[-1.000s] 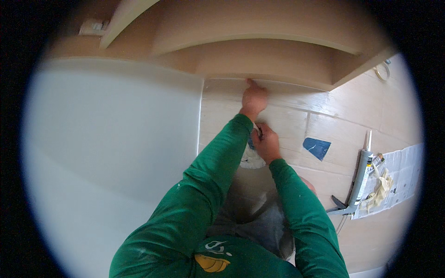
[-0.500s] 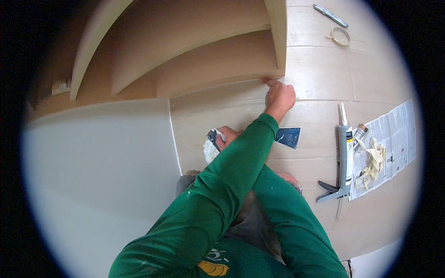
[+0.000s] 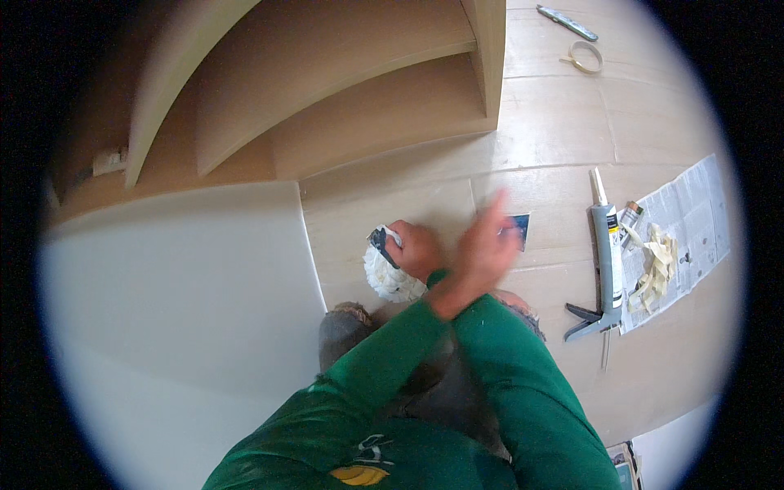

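Note:
My forearms in green sleeves cross, the left over the right. My left hand [image 3: 482, 245] is blurred above the floor, its fingers stretched out and nothing visible in them. It partly covers a flat dark blue piece [image 3: 522, 232] on the floor. Just left of it, my right hand [image 3: 415, 249] is closed on a crumpled white wad [image 3: 390, 278], cloth or paper I cannot tell. A dark patch [image 3: 380, 240] shows at the top of the wad, by the fingers. Beyond both hands stands a wooden shelf unit [image 3: 384, 151], its base edge meeting the floor.
On the right lie a grey caulking gun [image 3: 606, 265] and a newspaper sheet [image 3: 694, 220] with peeled tape strips [image 3: 656, 269]. Farther off are a tape roll [image 3: 586, 57] and a utility knife [image 3: 567, 23]. A white panel [image 3: 180, 302] borders the left.
My left hand has drawn back from the base edge of the shelf unit toward me, beside my right hand. The right hand keeps the white wad, more of which now shows.

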Action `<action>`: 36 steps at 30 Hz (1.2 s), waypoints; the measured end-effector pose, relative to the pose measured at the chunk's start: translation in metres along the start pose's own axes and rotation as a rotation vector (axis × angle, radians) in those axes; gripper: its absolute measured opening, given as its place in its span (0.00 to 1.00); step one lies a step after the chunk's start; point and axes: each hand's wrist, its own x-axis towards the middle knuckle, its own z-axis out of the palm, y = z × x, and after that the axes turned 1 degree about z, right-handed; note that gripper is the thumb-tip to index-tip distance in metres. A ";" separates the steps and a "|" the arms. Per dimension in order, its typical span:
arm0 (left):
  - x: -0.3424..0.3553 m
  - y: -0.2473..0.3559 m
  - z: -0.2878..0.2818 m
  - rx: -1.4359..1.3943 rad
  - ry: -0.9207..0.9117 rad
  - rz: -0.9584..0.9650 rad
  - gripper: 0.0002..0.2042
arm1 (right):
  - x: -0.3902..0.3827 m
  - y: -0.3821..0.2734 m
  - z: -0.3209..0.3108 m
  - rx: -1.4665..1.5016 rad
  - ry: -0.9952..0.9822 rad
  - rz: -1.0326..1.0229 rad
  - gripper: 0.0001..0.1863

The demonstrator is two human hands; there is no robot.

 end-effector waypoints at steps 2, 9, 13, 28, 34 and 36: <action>-0.046 -0.035 -0.063 0.371 0.163 0.036 0.32 | -0.011 -0.010 0.005 -0.272 0.204 -0.009 0.13; -0.148 -0.121 -0.142 1.128 -0.013 -0.051 0.31 | -0.004 0.018 0.004 0.428 -0.243 0.124 0.17; -0.144 -0.130 -0.145 1.098 -0.156 -0.070 0.32 | -0.012 0.017 -0.020 0.161 -0.114 0.009 0.20; -0.205 -0.061 -0.236 0.474 0.119 -0.215 0.30 | 0.127 0.131 -0.173 -0.523 -0.028 0.150 0.31; -0.200 -0.070 -0.236 0.500 0.090 -0.188 0.28 | 0.126 0.132 -0.168 -0.622 -0.057 0.057 0.29; -0.200 -0.072 -0.237 0.503 0.088 -0.208 0.28 | 0.122 0.135 -0.170 -0.618 -0.047 -0.015 0.27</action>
